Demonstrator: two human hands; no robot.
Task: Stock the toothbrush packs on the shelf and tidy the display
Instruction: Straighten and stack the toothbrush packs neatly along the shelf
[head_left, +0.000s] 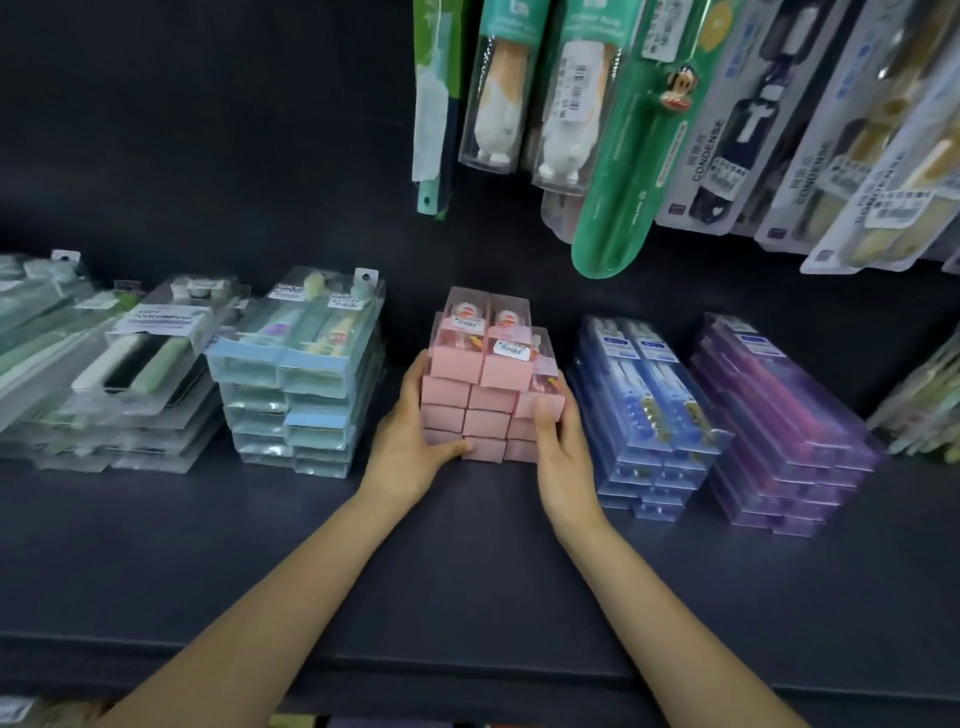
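Observation:
A stack of pink toothbrush packs (485, 395) stands in the middle of the dark shelf (467, 571), several layers high, with clear tops. My left hand (410, 441) grips the stack's left side, thumb across the front of the lowest packs. My right hand (558, 441) holds the right side, thumb on the front of a pack that sits slightly askew at the stack's right edge. Both forearms reach in from the bottom of the view.
Left of the pink stack stand light blue packs (301, 374) and clear green-and-black packs (130, 374). To the right are blue packs (649, 415) and purple packs (779, 426). Hanging toothbrush packs (649, 130) dangle above. The shelf's front edge (467, 670) is near me.

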